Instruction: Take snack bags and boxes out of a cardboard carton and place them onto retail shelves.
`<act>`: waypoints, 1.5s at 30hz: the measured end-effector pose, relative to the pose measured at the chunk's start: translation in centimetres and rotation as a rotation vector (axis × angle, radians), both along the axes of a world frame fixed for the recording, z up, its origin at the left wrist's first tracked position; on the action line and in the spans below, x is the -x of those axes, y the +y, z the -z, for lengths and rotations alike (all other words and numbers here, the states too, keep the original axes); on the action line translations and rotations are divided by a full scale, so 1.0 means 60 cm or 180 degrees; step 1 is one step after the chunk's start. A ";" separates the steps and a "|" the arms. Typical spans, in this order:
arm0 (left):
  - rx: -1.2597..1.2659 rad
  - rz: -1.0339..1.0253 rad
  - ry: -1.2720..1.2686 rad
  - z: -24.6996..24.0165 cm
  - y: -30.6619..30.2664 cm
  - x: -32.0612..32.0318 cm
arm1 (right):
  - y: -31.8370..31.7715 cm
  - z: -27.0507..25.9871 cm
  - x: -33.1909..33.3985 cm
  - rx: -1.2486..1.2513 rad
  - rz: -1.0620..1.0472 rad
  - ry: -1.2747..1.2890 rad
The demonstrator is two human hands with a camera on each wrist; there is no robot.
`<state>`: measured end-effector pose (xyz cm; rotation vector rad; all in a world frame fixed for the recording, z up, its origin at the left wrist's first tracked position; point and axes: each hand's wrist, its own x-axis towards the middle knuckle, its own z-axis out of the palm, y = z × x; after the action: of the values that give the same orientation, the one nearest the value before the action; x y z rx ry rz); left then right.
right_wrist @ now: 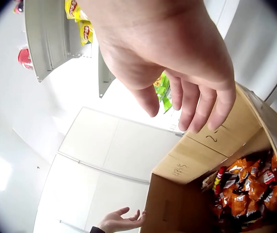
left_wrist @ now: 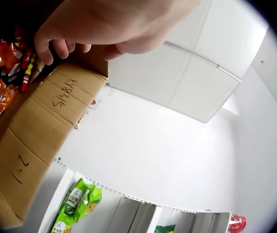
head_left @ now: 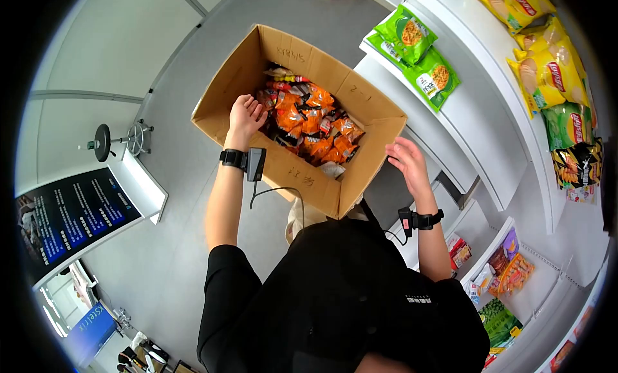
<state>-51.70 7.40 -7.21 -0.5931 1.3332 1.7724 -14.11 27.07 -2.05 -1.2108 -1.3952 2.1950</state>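
An open cardboard box with handwriting on its flaps stands before me, holding a heap of orange snack bags. My left hand hovers over the box's left side, palm up with fingers loosely bent and nothing in them. At the opposite side, my right hand is right by the box's corner, its fingers relaxed and spread a little. The right wrist view shows those fingers hanging down in front of a flap, holding nothing. In the left wrist view, the left fingers overlap the box's edge above the bags.
To the right, white shelves carry green snack bags and yellow chip bags. Lower shelves hold more packets. A round stool and a dark display panel stand on the left, beyond the grey floor.
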 end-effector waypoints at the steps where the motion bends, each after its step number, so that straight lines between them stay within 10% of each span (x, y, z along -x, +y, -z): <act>1: 0.0079 -0.0010 -0.0063 0.023 -0.002 0.002 | 0.001 0.008 0.003 0.0026 0.0017 -0.0065; 11: 0.0708 0.0736 0.0107 0.277 -0.048 -0.044 | 0.101 0.118 0.141 -0.1057 -0.0328 -0.0819; 13: 0.0986 0.1081 -0.0326 0.175 -0.023 -0.093 | 0.130 0.156 0.181 -0.1515 -0.0367 -0.0815; 21: 0.1791 0.1880 -0.0886 0.219 0.037 -0.120 | 0.156 0.213 0.320 -0.2454 -0.1321 -0.2450; 28: 0.1679 0.1893 -0.1389 0.477 0.015 -0.159 | 0.182 0.254 0.302 -0.2745 -0.1900 -0.2508; 38: 0.1640 0.2368 -0.1937 0.529 0.030 -0.252 | 0.154 0.255 0.302 -0.3230 -0.1886 -0.2851; 41: 0.1411 0.2501 -0.2363 0.738 -0.037 -0.311 | 0.154 0.258 0.297 -0.3353 -0.1880 -0.2752; 45: 0.1701 0.2030 -0.2816 0.617 0.019 -0.326 | 0.154 0.261 0.292 -0.3582 -0.1961 -0.2732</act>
<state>-32.16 8.52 -44.20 -0.9556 1.1359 0.4980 -31.65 36.34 -17.72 -1.3002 -2.9968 0.5790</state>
